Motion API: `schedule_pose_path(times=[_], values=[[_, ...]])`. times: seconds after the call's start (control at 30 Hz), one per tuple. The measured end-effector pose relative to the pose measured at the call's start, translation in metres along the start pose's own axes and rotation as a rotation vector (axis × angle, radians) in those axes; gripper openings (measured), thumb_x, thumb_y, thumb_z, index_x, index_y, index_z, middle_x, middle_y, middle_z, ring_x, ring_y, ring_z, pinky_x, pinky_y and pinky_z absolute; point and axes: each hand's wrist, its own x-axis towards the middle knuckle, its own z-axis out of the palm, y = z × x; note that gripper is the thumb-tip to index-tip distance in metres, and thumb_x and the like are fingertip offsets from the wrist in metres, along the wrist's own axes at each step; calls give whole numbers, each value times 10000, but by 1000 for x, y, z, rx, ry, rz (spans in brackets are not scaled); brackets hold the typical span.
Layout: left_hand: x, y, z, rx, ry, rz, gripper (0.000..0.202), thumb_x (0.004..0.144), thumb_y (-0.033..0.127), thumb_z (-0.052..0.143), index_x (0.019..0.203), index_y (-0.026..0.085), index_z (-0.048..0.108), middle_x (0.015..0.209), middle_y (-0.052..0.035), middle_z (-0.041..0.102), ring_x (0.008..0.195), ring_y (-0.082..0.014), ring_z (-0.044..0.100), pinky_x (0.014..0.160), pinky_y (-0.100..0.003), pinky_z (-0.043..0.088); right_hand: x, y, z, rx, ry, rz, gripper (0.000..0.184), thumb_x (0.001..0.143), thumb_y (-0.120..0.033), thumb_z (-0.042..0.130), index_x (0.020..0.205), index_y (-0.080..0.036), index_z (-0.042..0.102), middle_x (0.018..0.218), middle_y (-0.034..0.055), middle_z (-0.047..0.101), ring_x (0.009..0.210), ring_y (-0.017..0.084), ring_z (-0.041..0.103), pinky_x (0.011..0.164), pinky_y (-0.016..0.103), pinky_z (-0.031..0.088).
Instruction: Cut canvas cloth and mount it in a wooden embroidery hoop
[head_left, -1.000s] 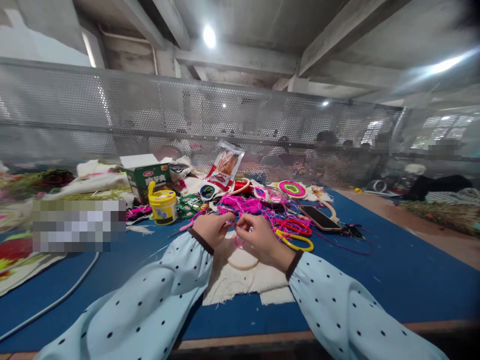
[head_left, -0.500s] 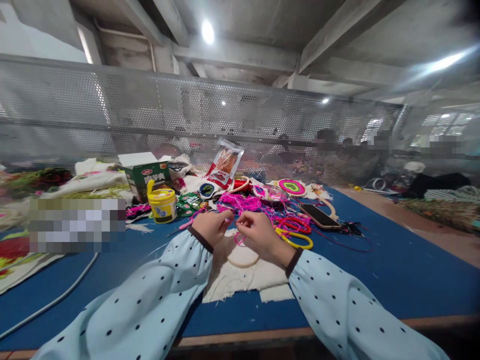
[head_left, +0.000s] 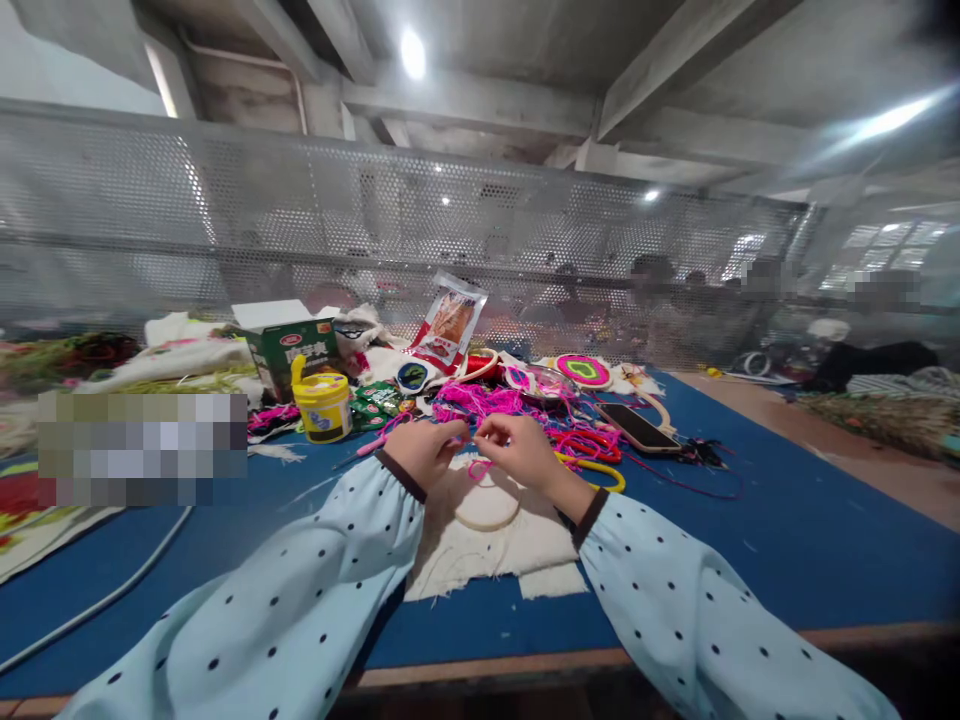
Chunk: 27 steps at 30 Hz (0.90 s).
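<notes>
My left hand and my right hand are held close together above a piece of cream cloth with a wooden embroidery hoop on it. Both hands are closed in a pinch on a strand of pink yarn, which loops down between them. A tangle of pink yarn lies just beyond my fingers. Light blue dotted sleeves cover both arms.
On the blue table lie yellow-handled scissors, a phone, a yellow tub, a green box, a snack packet and round embroidered pieces. A white cable runs at left. A perforated metal screen stands behind.
My hands have lifted slightly and drawn a little closer together on the pink strand. The view has tipped a bit; nothing else on the table has moved.
</notes>
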Motion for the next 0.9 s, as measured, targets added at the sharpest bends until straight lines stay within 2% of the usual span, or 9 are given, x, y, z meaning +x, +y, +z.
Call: schedule_pose_path(times=[0.3,0.53,0.73,0.9], values=[[0,1,-1,0,8,-15,237,843,320,437,994,298,617,729,-11,682,719,-204,634,541,-237,333,-5,-6,1,6,-48,-108,75,748,-202,559,702,-174,611,649,-7,626,588,99,518,568,208,326],[1,-2,3,3,-1,23,234,842,300,445,971,301,639,702,-13,677,706,-203,629,543,-238,329,-2,-2,2,70,27,-4,54,722,-217,580,707,-176,611,592,-14,592,551,101,501,548,212,333],[1,-2,2,-40,-14,32,238,866,284,402,985,283,608,721,0,678,683,-183,621,530,-230,312,1,0,5,193,-5,52,98,741,-237,558,714,-166,621,605,-6,600,545,103,512,530,211,347],[2,-2,4,-46,-9,5,224,864,299,396,971,264,589,702,-1,669,690,-183,623,538,-228,315,-4,-5,9,206,-22,68,80,725,-195,551,673,-160,600,599,-8,597,551,100,517,526,203,345]])
